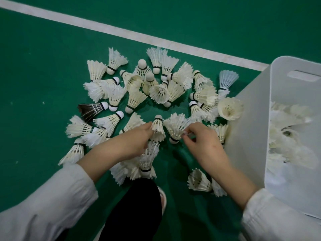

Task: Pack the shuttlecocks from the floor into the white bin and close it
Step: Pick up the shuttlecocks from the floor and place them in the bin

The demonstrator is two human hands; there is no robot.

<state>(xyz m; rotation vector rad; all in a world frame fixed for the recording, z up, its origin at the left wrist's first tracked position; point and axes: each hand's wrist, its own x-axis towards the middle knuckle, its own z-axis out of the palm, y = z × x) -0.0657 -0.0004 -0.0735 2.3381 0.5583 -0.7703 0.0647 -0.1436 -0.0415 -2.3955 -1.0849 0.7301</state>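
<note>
Currently the left hand [137,139] and right hand [203,142] each pinch a shuttlecock [158,130] by its feathers, which could crush or slip.

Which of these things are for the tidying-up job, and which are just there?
For the job: shuttlecocks, white bin, left hand, right hand.
Just there: white line, shoe.
</note>
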